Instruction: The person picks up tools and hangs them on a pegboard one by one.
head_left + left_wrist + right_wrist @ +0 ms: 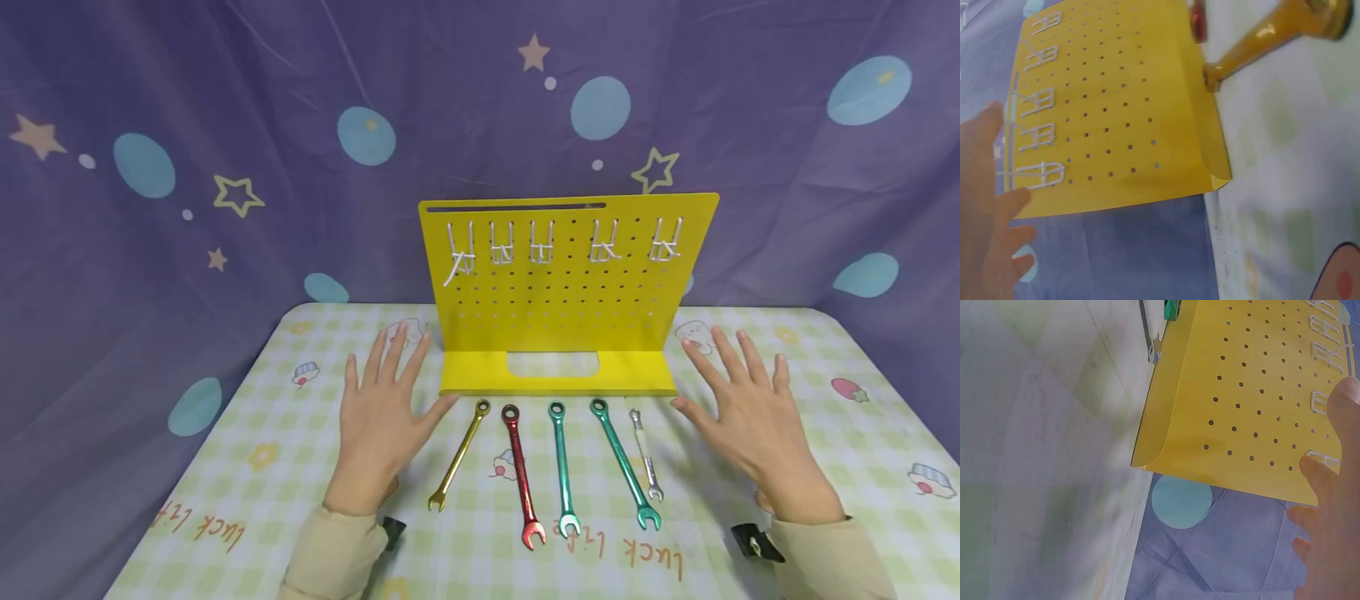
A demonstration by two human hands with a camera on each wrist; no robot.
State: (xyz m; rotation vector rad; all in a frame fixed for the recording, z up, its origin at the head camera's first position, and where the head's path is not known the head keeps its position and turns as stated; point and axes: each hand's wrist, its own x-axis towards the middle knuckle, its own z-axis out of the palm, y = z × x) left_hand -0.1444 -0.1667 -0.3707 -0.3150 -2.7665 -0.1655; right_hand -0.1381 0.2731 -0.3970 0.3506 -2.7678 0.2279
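My left hand (380, 425) is spread flat, palm down, left of a row of wrenches. Nearest to it lies a gold wrench (459, 457), its ring end toward the board. Beside that are a red wrench (521, 475), a teal wrench (562, 468) and a green wrench (624, 462). A small silver wrench (646, 454) ends the row on the right. My right hand (757, 421), fingers fanned out, is to the right of it. Both hands hold nothing. Behind the wrenches stands a yellow pegboard (558, 321), also large in both wrist views.
Several white wire hooks (541, 243) hang along the pegboard's upper part; the leftmost hook (461, 254) has a prong slanting down. A checked cloth (262, 508) covers the table. Behind it hangs a purple curtain (480, 100) with stars and ovals.
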